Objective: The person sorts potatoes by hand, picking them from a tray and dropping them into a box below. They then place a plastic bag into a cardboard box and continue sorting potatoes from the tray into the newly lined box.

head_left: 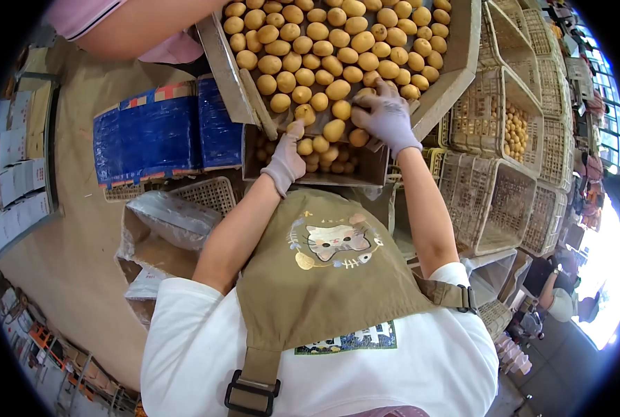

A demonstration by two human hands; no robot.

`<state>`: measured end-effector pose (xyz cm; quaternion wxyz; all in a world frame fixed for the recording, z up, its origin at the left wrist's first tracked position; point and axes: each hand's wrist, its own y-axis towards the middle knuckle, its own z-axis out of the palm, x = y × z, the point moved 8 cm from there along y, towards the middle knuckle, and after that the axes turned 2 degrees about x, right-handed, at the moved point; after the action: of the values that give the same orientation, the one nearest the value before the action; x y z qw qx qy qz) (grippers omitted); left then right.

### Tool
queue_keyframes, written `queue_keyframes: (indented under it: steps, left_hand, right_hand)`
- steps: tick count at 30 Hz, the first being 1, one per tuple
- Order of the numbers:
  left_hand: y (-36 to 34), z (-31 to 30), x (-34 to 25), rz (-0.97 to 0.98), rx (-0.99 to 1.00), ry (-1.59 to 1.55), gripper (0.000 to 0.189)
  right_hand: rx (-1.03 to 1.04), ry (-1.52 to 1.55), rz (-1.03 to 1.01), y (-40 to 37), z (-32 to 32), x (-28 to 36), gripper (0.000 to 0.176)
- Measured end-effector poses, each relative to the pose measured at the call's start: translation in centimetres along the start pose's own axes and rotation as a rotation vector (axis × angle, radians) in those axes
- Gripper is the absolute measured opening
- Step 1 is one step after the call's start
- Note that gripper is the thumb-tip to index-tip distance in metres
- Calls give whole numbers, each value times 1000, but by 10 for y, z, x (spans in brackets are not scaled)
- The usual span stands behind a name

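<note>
Many yellow potatoes (317, 31) lie spread on a wooden sloping tray (438, 104) in front of me. Both my hands wear pale, thin gloves. My left hand (287, 160) is at the tray's lower left, a finger stretched up against a potato (305, 114); its other fingers are partly hidden. On the right, my right hand (386, 117) reaches over the potatoes with fingers apart, its fingertips among them. Between the hands, several potatoes sit at the tray's lower opening. Below it stands a box (362, 177) with more potatoes inside, close to my apron (331, 278).
Stacked plastic crates (487, 201) stand on the right, one holding potatoes (515, 132). To the left are a blue-wrapped box (147, 135) and a carton with a plastic liner (164, 243). Another person's arm (143, 28) reaches in at upper left. A person (560, 299) is far right.
</note>
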<state>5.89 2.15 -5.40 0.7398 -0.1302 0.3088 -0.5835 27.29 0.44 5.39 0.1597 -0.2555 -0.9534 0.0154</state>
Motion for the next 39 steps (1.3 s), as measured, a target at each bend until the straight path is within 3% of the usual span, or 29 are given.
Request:
queue_keyframes:
  steps: [1, 2, 3, 4, 6, 10, 16, 20, 21, 23, 25, 27, 28, 30, 35, 39]
  left_hand:
    - [-2, -1, -4, -21, -109, -96, 77]
    - [-5, -3, -6, -46, -221, -193, 81]
    - [-10, -8, -4, -70, -333, -288, 85]
    - [-6, -2, -2, -65, -211, -303, 93]
    - [-3, -2, 4, -88, -205, -359, 92]
    - [0, 1, 7, -88, -177, -420, 87]
    - [2, 0, 5, -76, -178, -435, 78]
    - [0, 1, 4, -109, -121, -425, 68]
    - [1, -10, 8, -134, -224, -362, 65]
    - [4, -35, 18, -185, -427, -233, 59]
    - [2, -34, 20, -171, -429, -233, 53]
    - [-2, -26, 14, -80, -435, -308, 53]
    - [8, -32, 12, -3, -291, -224, 58]
    - [15, -30, 20, -49, -145, -408, 61]
    - [3, -8, 10, -100, -202, -488, 63]
    - [-1, -9, 14, -178, -310, -323, 57]
  right_hand:
    - [36, 214, 38, 7, -5, -1, 48]
    - [33, 231, 165, 10, -17, -14, 64]
    - [114, 71, 141, 8, -13, -4, 68]
    - [191, -87, 119, 5, -5, 9, 73]
    - [274, -243, 54, -8, 2, 24, 85]
    - [411, -338, -95, -26, 5, 33, 71]
    - [426, -329, -83, -26, 4, 34, 70]
    - [345, -293, -92, -22, -2, 36, 60]
    - [330, -258, -70, -14, -8, 36, 56]
    - [-2, 468, 86, 16, -14, 0, 49]
    - [-98, 53, 74, 17, -11, 26, 57]
    - [201, -237, -6, -2, 32, 58, 73]
    - [275, -237, -42, -15, 33, 66, 74]
    - [337, -255, -130, -40, 37, 67, 78]
    - [312, -219, -132, -51, 36, 62, 72]
    - [385, -154, -131, -40, 21, 56, 61]
